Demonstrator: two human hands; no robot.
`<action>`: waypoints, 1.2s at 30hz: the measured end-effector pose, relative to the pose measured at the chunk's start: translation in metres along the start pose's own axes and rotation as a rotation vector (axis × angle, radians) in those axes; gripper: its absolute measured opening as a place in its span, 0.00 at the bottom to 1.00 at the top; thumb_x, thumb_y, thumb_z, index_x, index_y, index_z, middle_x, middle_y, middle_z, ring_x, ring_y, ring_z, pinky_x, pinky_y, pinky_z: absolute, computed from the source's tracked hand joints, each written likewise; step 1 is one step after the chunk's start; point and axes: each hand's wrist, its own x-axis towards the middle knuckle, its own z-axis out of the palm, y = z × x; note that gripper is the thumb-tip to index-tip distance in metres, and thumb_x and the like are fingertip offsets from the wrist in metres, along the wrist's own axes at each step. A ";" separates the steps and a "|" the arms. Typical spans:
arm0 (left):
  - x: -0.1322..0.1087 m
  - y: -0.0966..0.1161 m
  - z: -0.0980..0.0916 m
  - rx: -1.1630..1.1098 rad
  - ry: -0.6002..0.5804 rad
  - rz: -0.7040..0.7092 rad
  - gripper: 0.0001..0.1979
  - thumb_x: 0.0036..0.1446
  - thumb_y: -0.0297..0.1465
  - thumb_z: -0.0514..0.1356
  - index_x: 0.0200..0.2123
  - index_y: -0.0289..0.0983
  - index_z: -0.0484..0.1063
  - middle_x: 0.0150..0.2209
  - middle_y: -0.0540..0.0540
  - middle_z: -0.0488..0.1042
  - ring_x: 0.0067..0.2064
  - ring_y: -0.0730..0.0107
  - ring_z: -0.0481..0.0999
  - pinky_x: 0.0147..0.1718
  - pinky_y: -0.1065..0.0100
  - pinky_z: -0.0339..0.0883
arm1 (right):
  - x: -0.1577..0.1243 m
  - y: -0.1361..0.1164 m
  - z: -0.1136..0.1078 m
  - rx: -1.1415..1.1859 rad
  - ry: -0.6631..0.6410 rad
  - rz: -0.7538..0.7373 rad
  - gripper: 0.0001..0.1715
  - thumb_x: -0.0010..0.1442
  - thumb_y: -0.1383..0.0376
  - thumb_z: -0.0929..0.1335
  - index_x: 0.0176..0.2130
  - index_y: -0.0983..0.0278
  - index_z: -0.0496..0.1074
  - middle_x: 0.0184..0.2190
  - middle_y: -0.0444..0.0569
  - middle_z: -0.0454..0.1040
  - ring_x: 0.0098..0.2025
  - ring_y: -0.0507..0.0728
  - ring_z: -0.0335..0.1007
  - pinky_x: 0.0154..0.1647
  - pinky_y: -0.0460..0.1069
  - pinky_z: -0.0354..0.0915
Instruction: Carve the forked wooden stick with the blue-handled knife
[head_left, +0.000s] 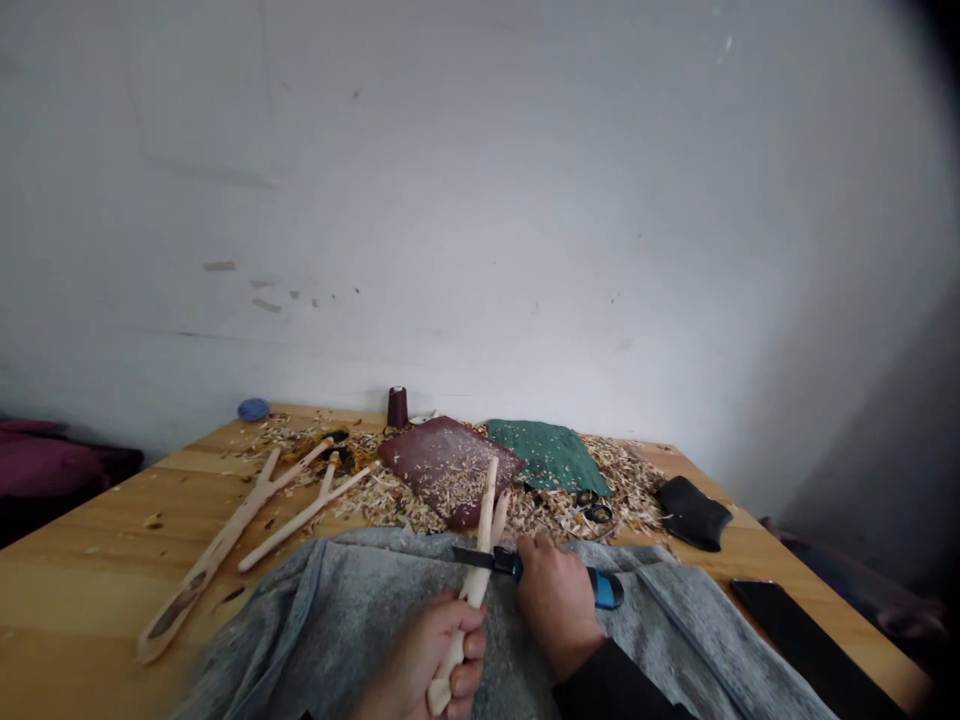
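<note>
My left hand (431,655) clenches the stick (486,510) low down; my right hand (559,600) grips the knife (510,565), blade on it just above. Shavings (570,505) heaped beyond both hands suggest much paring done; more remains, I judge.

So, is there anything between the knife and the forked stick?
Nothing visible. The knife in the right hand lies with its blade against the forked stick, just above the left hand that holds it.

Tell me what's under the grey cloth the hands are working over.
The wooden table shows around the grey cloth, shavings beyond its far edge. Directly beneath is hidden by the cloth; above it the left hand grips a stick, the right hand a knife.
</note>
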 end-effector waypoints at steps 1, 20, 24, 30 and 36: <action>0.000 -0.001 0.000 -0.002 0.002 0.004 0.07 0.46 0.32 0.54 0.32 0.41 0.59 0.18 0.60 0.60 0.12 0.84 0.51 0.12 0.76 0.40 | 0.001 0.001 0.000 0.002 0.000 -0.004 0.24 0.64 0.78 0.57 0.44 0.63 0.76 0.43 0.54 0.78 0.43 0.59 0.78 0.39 0.48 0.64; 0.030 -0.027 -0.014 0.252 0.177 0.220 0.08 0.47 0.34 0.55 0.32 0.43 0.58 0.17 0.61 0.62 0.08 0.81 0.51 0.08 0.74 0.41 | -0.011 -0.013 -0.005 0.084 -0.148 -0.099 0.19 0.64 0.73 0.60 0.43 0.60 0.77 0.39 0.52 0.80 0.41 0.59 0.79 0.35 0.48 0.62; 0.031 -0.026 -0.013 0.270 0.165 0.210 0.09 0.50 0.36 0.57 0.31 0.43 0.57 0.17 0.61 0.62 0.08 0.81 0.51 0.08 0.74 0.41 | -0.009 -0.011 -0.005 0.070 -0.128 -0.046 0.21 0.64 0.75 0.59 0.43 0.60 0.78 0.40 0.53 0.80 0.41 0.59 0.79 0.35 0.48 0.63; 0.026 -0.020 -0.009 0.276 0.132 0.189 0.08 0.51 0.35 0.56 0.31 0.43 0.56 0.18 0.61 0.62 0.08 0.82 0.51 0.08 0.74 0.41 | -0.003 -0.008 -0.003 0.044 -0.108 -0.028 0.23 0.64 0.76 0.57 0.43 0.62 0.78 0.41 0.54 0.80 0.42 0.59 0.79 0.36 0.49 0.64; 0.022 -0.017 -0.008 0.260 0.092 0.194 0.10 0.51 0.37 0.57 0.31 0.43 0.57 0.17 0.60 0.63 0.08 0.82 0.52 0.08 0.74 0.40 | -0.001 -0.006 -0.002 0.039 -0.091 -0.010 0.24 0.64 0.76 0.57 0.43 0.62 0.78 0.42 0.54 0.79 0.43 0.59 0.78 0.38 0.49 0.64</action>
